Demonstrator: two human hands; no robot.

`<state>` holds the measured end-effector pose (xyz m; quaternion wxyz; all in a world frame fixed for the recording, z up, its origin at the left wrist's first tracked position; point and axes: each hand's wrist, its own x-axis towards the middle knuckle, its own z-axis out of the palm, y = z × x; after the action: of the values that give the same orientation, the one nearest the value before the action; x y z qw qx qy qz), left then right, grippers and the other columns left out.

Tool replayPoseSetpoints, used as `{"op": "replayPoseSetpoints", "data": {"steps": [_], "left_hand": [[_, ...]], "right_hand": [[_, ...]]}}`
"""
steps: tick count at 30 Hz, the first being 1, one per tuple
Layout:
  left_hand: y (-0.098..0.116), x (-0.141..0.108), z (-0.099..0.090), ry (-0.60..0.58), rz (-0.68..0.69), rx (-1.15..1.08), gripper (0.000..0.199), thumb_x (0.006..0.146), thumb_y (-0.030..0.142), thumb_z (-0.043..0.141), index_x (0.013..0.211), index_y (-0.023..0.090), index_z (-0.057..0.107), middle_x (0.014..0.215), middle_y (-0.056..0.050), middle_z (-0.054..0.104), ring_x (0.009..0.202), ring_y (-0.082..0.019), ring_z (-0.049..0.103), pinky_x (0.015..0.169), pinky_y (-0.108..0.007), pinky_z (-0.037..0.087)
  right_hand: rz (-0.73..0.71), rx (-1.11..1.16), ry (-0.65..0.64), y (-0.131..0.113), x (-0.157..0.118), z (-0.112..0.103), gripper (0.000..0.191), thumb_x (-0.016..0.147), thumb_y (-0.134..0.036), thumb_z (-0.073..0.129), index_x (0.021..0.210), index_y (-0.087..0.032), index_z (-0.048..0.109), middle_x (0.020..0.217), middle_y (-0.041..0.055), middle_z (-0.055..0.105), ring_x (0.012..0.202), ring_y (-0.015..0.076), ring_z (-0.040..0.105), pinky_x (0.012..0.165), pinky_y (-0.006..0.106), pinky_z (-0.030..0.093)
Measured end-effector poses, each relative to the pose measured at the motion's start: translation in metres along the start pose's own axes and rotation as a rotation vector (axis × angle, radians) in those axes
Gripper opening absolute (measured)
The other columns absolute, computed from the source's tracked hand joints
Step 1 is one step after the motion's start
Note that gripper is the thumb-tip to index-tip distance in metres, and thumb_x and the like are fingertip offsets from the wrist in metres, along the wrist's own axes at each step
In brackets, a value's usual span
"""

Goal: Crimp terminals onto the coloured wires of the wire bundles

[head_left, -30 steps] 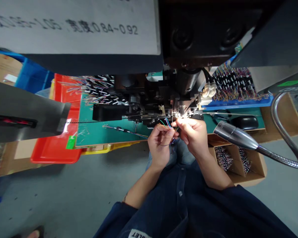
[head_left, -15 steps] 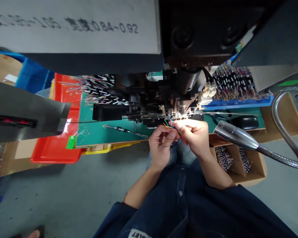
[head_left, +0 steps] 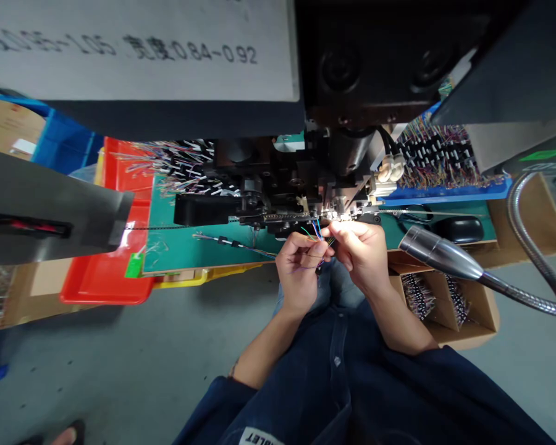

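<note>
A bundle of thin coloured wires (head_left: 317, 231), with blue and green ends fanned out, rises from my left hand (head_left: 299, 269), whose thumb and fingers are pinched round it. My right hand (head_left: 365, 254) is closed beside it, thumb and forefinger together on the wires just below the machine's lit working point; the exact wire between those fingertips is too small to see. Directly above both hands stands the black and metal crimping machine (head_left: 337, 207). Part of the bundle hangs below my left fingers. Left of my hands, another wire harness (head_left: 231, 242) with black sleeves lies on the green mat (head_left: 204, 254).
A bendable metal lamp (head_left: 438, 252) reaches in from the right. Wire harnesses fill a blue tray (head_left: 445, 193) and a divided cardboard box (head_left: 472, 337). Red trays (head_left: 106, 287) stand left. A black mouse (head_left: 458, 228) and scissors (head_left: 414, 214) lie at the right.
My right fingertips have shifted slightly and curl more at the wire ends. The fanned wires lie differently, and the orange end that stuck out left no longer stands out. My left hand has barely moved.
</note>
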<state>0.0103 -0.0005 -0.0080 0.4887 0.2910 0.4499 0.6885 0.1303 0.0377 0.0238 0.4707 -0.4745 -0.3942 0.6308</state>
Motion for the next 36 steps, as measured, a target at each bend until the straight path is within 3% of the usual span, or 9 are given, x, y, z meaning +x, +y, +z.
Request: {"op": "replayPoseSetpoints", "data": {"steps": [6, 14, 17, 28, 36], "left_hand": [[0.002, 0.0, 0.0, -0.002, -0.005, -0.005, 0.036, 0.097, 0.046, 0.101, 0.089, 0.023, 0.074, 0.08, 0.002, 0.08, 0.068, -0.013, 0.077, 0.065, -0.023, 0.062], [-0.003, -0.003, -0.005, -0.076, -0.063, -0.058, 0.031, 0.098, 0.042, 0.099, 0.093, 0.024, 0.075, 0.075, 0.004, 0.074, 0.065, -0.014, 0.071, 0.063, -0.025, 0.059], [-0.004, -0.005, -0.006, -0.064, -0.085, -0.015, 0.034, 0.099, 0.045, 0.098, 0.09, 0.024, 0.073, 0.073, 0.003, 0.073, 0.064, -0.014, 0.07, 0.062, -0.026, 0.058], [0.003, -0.003, 0.002, -0.002, -0.059, 0.024, 0.045, 0.096, 0.053, 0.1, 0.086, 0.022, 0.068, 0.074, 0.002, 0.076, 0.066, -0.014, 0.075, 0.065, -0.025, 0.061], [0.003, -0.003, 0.001, 0.004, -0.05, 0.045, 0.041, 0.097, 0.051, 0.099, 0.088, 0.023, 0.071, 0.075, 0.002, 0.078, 0.066, -0.014, 0.076, 0.065, -0.025, 0.063]], "right_hand": [[-0.011, 0.003, 0.015, -0.002, 0.0, 0.002, 0.037, 0.1, -0.057, 0.091, 0.089, -0.022, 0.092, 0.044, -0.0071, 0.052, 0.038, 0.0098, 0.04, 0.044, 0.027, 0.035], [-0.082, -0.152, -0.078, -0.021, -0.006, 0.001, 0.04, 0.103, -0.062, 0.089, 0.1, -0.022, 0.092, 0.054, -0.0017, 0.064, 0.044, 0.0141, 0.049, 0.043, 0.03, 0.042], [-0.07, -0.174, -0.084, -0.021, -0.008, -0.001, 0.043, 0.105, -0.064, 0.087, 0.093, -0.023, 0.089, 0.061, 0.0021, 0.069, 0.045, 0.0145, 0.048, 0.042, 0.032, 0.041], [-0.017, 0.018, -0.019, 0.0, -0.002, 0.0, 0.04, 0.102, -0.061, 0.09, 0.088, -0.024, 0.091, 0.048, -0.0038, 0.058, 0.043, 0.0135, 0.052, 0.044, 0.028, 0.037], [0.004, -0.03, 0.022, -0.001, -0.001, 0.003, 0.04, 0.102, -0.059, 0.088, 0.086, -0.023, 0.09, 0.045, -0.0062, 0.052, 0.04, 0.0117, 0.041, 0.046, 0.03, 0.038]]}}
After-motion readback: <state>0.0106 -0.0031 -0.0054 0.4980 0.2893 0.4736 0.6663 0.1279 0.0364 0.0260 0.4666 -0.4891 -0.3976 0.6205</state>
